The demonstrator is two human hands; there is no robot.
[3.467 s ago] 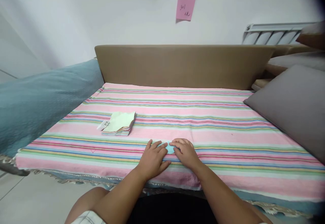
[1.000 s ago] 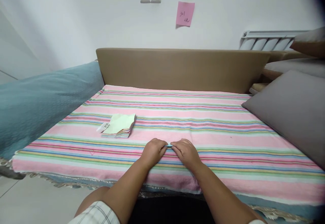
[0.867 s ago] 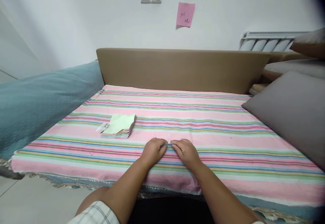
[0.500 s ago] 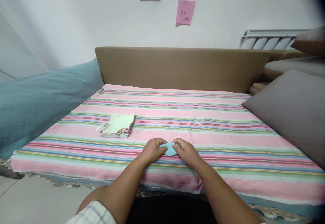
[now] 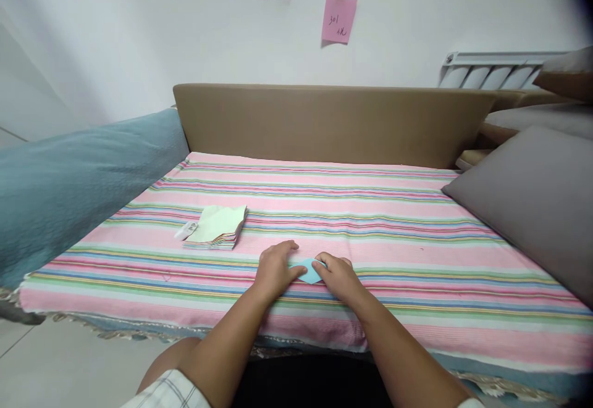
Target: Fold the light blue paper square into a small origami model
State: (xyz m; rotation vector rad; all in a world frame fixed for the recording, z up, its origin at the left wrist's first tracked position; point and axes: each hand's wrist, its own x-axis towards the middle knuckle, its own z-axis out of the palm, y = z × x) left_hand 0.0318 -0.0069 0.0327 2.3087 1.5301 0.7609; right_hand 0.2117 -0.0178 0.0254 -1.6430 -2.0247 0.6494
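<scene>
A small piece of folded light-blue paper (image 5: 311,272) sits between my two hands, low over the striped cloth. My right hand (image 5: 339,277) pinches its right end, thumb on the near face and the fingers curled behind. At the left end, the thumb of my left hand (image 5: 277,269) touches the paper, while its other fingers are raised away from it and spread apart. Both ends of the paper are partly covered by my hands. Further to the left lies a stack of coloured paper sheets (image 5: 217,226), pale green on top, with a small white item (image 5: 186,231) against its left side.
Pink striped cloth (image 5: 393,247) covers the sofa seat. A brown backrest (image 5: 324,124) stands behind it. On the right are grey cushions (image 5: 532,186); a blue-covered armrest (image 5: 92,173) is on the left. A pink note (image 5: 339,20) sticks to the wall.
The paper was pressed flat under my hands, then held edge-on, and now its blue face tilts toward me. In the last half second my left fingers have lifted off it.
</scene>
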